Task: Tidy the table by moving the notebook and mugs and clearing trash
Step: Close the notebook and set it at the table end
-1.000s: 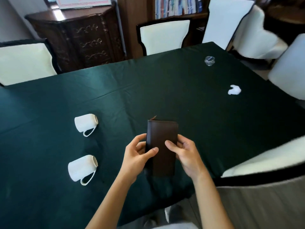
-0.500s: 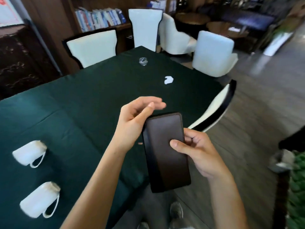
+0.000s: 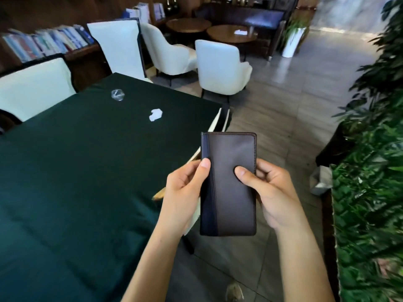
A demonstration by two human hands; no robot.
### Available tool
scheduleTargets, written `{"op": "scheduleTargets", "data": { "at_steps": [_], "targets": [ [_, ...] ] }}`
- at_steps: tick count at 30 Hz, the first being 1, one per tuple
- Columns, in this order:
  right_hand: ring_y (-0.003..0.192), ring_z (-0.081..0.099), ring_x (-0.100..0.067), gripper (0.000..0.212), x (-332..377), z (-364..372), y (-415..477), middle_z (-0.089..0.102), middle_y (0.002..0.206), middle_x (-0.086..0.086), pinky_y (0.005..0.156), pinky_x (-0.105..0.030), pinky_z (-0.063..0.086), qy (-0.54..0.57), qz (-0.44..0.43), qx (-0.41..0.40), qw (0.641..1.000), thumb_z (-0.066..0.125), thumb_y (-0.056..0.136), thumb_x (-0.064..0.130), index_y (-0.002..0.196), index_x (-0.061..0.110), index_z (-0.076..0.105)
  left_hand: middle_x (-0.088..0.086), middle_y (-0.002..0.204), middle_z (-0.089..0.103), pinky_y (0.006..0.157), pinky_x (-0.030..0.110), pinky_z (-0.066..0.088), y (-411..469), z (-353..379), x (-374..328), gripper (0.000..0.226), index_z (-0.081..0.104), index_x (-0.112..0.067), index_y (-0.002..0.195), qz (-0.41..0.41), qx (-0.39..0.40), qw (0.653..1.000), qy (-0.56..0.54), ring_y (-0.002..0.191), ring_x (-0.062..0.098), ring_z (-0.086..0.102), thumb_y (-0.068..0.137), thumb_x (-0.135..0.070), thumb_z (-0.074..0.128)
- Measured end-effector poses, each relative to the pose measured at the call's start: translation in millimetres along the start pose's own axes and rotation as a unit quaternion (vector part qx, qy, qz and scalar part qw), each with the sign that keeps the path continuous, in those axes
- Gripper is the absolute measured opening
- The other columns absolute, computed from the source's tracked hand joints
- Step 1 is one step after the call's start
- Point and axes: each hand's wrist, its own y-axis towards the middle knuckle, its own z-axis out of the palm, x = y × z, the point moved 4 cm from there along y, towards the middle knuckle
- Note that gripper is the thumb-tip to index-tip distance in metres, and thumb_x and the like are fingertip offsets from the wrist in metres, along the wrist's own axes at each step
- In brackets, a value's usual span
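Out past the right edge of the table [image 3: 65, 171], above the tiled floor [image 3: 294, 118]: a closed brown notebook [image 3: 231, 186], held up in the air between both hands, long side running away from the camera, darker spine strip along its left side. Left hand [image 3: 185, 188] wrapped around the spine edge, thumb lying on the cover near the seam, fingers hidden behind. Right hand [image 3: 270, 190] gripping the opposite edge, thumb pressed flat on the cover about midway, fingers curled underneath. Both hands clamped on the notebook, one to each side, bare forearms reaching in from the bottom.

To the left, covered in a dark green cloth, the table, its near corner just beside the left wrist. Far out on the cloth, a crumpled white scrap of paper [image 3: 155, 114], and further back, near the far edge, a small clear crumpled piece of plastic [image 3: 117, 95]; the two near each other, both well apart from the notebook. No mugs within the frame.

Around the table, white chairs [image 3: 220, 68] with dark trim. Behind, a shelf of books [image 3: 45, 41], blurred. Further back, round wooden tables [image 3: 231, 33] and a dark sofa [image 3: 250, 16]. Along the right side, green leafy plants [image 3: 370, 182]. At the bottom edge, the toe of a shoe [image 3: 234, 292] on the tiles.
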Motion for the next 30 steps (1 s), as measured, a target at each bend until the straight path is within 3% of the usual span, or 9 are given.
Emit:
{"op": "scheduleTargets", "data": {
  "at_steps": [3,7,10,14,18,22,30],
  "targets": [
    [0.096,0.080,-0.021,0.023,10.0,-47.0,20.3,0.083,0.108,-0.010,0.075,-0.027,0.062,0.014,0.011,-0.027,0.999,0.079,0.083,0.012,0.105,0.014,0.082,0.016,0.105,0.083,0.086,0.044,0.061,15.6,41.1,23.6,0.034,0.081,-0.010,0.104,-0.021,0.007,0.999,0.040,0.094,0.021,0.076,0.096,-0.041,0.069],
    [0.093,0.080,-0.019,0.018,24.5,-100.7,43.7,0.083,0.107,-0.009,0.073,-0.026,0.062,0.018,0.021,-0.057,0.998,0.079,0.088,0.010,0.104,0.014,0.083,0.009,0.113,0.083,0.081,0.028,0.062,33.4,90.7,46.9,0.033,0.082,-0.017,0.113,-0.067,0.050,0.996,0.026,0.103,0.022,0.079,0.094,-0.042,0.072],
    [0.092,0.080,-0.019,0.014,33.8,-135.0,54.8,0.083,0.106,-0.008,0.072,-0.026,0.063,0.024,0.028,-0.083,0.996,0.077,0.090,0.011,0.101,0.016,0.084,0.012,0.120,0.081,0.089,0.036,0.063,41.2,119.7,64.5,0.038,0.080,-0.014,0.120,-0.100,0.093,0.991,0.011,0.113,0.029,0.077,0.095,-0.043,0.075],
    [0.097,0.080,-0.021,0.022,44.2,-173.5,70.9,0.083,0.108,-0.007,0.073,-0.027,0.063,0.016,0.046,-0.100,0.994,0.080,0.085,0.022,0.106,0.018,0.083,0.008,0.123,0.081,0.088,0.033,0.063,59.5,151.4,80.1,0.046,0.078,-0.020,0.124,-0.137,0.132,0.981,0.031,0.115,0.028,0.077,0.088,-0.049,0.081],
    [0.100,0.080,-0.022,0.034,50.0,-195.3,93.4,0.083,0.110,-0.007,0.073,-0.027,0.063,0.012,0.057,-0.107,0.993,0.081,0.079,0.033,0.110,0.018,0.081,0.008,0.122,0.081,0.089,0.034,0.063,89.2,171.0,86.2,0.044,0.079,-0.020,0.123,-0.140,0.139,0.980,0.035,0.114,0.028,0.077,0.089,-0.048,0.081],
    [0.098,0.080,-0.021,0.034,55.2,-209.0,126.8,0.083,0.108,-0.005,0.073,-0.028,0.064,-0.002,0.053,-0.117,0.992,0.082,0.077,0.040,0.107,0.024,0.082,0.012,0.119,0.081,0.085,0.031,0.062,129.4,185.9,90.7,0.041,0.079,-0.013,0.122,-0.131,0.140,0.981,0.021,0.111,0.029,0.078,0.093,-0.041,0.079],
    [0.100,0.079,-0.020,0.019,69.4,-226.0,227.0,0.083,0.105,-0.012,0.079,-0.025,0.062,-0.039,0.041,-0.080,0.995,0.075,0.087,0.027,0.104,0.024,0.083,0.013,0.119,0.081,0.089,0.034,0.063,249.0,199.8,87.6,0.034,0.082,-0.013,0.113,-0.093,0.117,0.989,-0.013,0.113,0.030,0.077,0.091,-0.039,0.077]
  ]
}}
